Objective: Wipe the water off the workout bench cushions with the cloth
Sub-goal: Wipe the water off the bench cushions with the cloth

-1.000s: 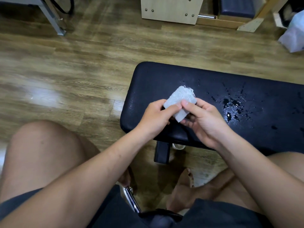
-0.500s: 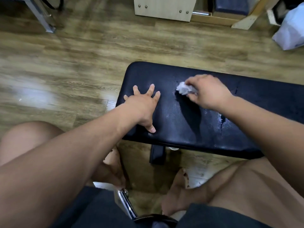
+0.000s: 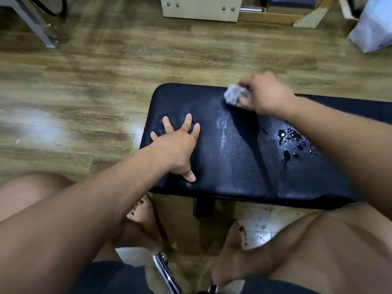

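A black workout bench cushion (image 3: 233, 166) lies across the middle of the view. My left hand (image 3: 180, 143) rests flat on its left part with the fingers spread. My right hand (image 3: 265, 93) grips a crumpled white cloth (image 3: 233, 95) at the cushion's far edge and is motion-blurred. Water drops and a small puddle (image 3: 292, 141) sit on the cushion just left of my right forearm. A thin wet sheen (image 3: 222, 132) streaks the cushion between my hands.
Wooden floor surrounds the bench. A light wooden box (image 3: 201, 7) and wooden frame stand at the back, a white plastic bag (image 3: 373, 28) at the far right, a metal leg (image 3: 36, 24) at the far left. My bare knees and feet sit below the bench, by a chrome bar (image 3: 165, 272).
Both hands held the folded cloth a second ago. My left hand then went flat on the cushion; my right hand carried the cloth across the cushion to its far edge, uncovering the puddle.
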